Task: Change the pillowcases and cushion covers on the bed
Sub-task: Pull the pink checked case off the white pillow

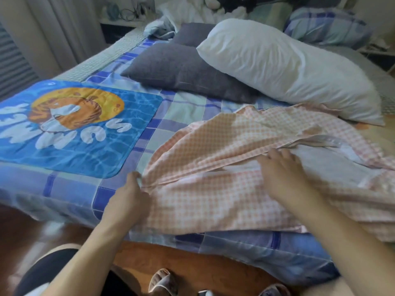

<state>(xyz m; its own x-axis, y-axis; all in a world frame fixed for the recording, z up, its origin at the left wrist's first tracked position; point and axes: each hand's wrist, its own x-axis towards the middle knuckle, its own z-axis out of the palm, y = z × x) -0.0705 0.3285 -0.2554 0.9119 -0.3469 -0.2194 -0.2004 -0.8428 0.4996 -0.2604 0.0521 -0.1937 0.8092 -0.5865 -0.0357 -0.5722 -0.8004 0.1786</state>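
Observation:
A pink-and-white checked pillowcase (224, 146) lies spread across the near right part of the bed. My left hand (128, 195) pinches its left corner at the seam. My right hand (282, 167) reaches into the case's open edge, fingers spread on the white inner fabric (333, 165); whether it grips anything I cannot tell. Behind the case lies a bare white pillow (288, 67) with no cover. Two grey cushions (183, 71) rest to its left, one behind the other.
The bed carries a blue plaid sheet (177, 110) and a blue cartoon mat (70, 129) at the left. A plaid pillow (327, 28) and crumpled white bedding (188, 11) sit at the head. Wooden floor (171, 259) and slippers (162, 283) are below.

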